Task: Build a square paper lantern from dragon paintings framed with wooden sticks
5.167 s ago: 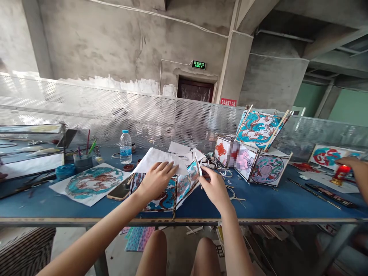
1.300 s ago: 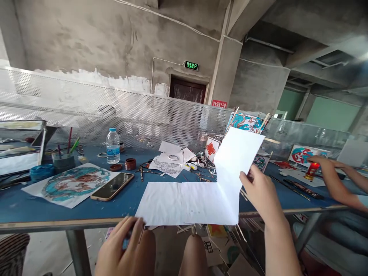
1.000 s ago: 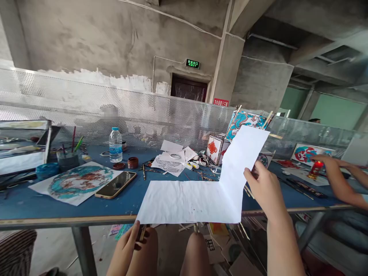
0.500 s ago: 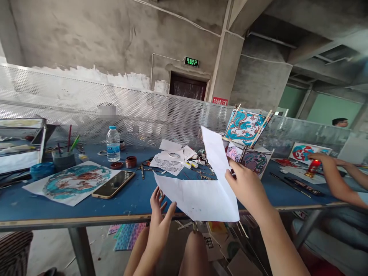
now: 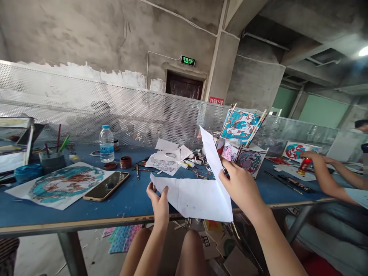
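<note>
A creased sheet of white paper [image 5: 195, 195] hangs in front of me over the table's front edge, its right part folded up into a standing flap. My right hand [image 5: 238, 184] pinches that flap near the fold, thumb on the near side. At the sheet's left edge, my left hand [image 5: 158, 201] has its thumb over the paper and its fingers curled behind the corner. Beyond the sheet lie loose papers with a line drawing [image 5: 163, 163] and a roll of tape [image 5: 170, 155] on top.
To the left are a painted dragon sheet [image 5: 69, 184], a phone [image 5: 107, 186], a water bottle [image 5: 106, 143] and an open brown paint jar [image 5: 125, 162]. Painted panels [image 5: 240, 124] stand at the back right. A co-worker's hand [image 5: 312, 156] holds a red bottle [image 5: 304, 166] farther right.
My left hand has moved up and closed on the sheet's left edge; before, its fingers were spread below it. My right hand keeps its hold. The view has shifted slightly right.
</note>
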A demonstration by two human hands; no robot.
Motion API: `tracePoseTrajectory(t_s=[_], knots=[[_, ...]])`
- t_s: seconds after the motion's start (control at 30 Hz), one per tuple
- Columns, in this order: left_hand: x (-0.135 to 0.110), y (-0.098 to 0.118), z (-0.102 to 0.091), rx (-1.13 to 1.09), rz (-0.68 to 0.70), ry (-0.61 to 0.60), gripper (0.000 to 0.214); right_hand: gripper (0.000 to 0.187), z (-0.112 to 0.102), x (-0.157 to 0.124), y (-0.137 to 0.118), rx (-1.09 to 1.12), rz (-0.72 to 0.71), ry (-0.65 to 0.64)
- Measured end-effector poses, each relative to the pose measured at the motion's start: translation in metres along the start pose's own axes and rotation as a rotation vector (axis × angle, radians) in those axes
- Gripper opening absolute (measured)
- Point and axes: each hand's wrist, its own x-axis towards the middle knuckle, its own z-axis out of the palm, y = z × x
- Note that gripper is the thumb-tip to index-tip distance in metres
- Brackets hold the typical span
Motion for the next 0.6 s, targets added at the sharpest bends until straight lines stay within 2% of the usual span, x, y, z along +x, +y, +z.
tracePoseTrajectory(t_s=[0.07, 0.13, 0.27, 0.43, 0.53, 0.6], knots=[[0.001, 0.0, -0.001, -0.087, -0.048, -0.027, 0.048, 0.031, 0.001, -0.001, 0.0, -0.007, -0.009, 0.001], [-0.002, 0.005, -0.002, -0.075, -0.011, -0.068, 0.041, 0.033, 0.003, -0.001, 0.0, -0.015, -0.016, -0.003], [-0.015, 0.016, -0.004, 0.012, 0.209, -0.224, 0.034, 0.039, 0.002, -0.004, -0.003, -0.031, -0.062, -0.032], [-0.021, 0.02, -0.006, 0.222, 0.538, -0.469, 0.043, 0.046, -0.001, -0.008, -0.014, -0.103, -0.122, -0.115], [-0.023, 0.026, -0.006, 0.374, 0.704, -0.539, 0.046, 0.048, -0.001, -0.008, -0.02, -0.181, -0.15, -0.167], [-0.025, 0.03, -0.004, 0.46, 0.751, -0.561, 0.046, 0.051, 0.001, -0.009, -0.021, -0.239, -0.169, -0.191]])
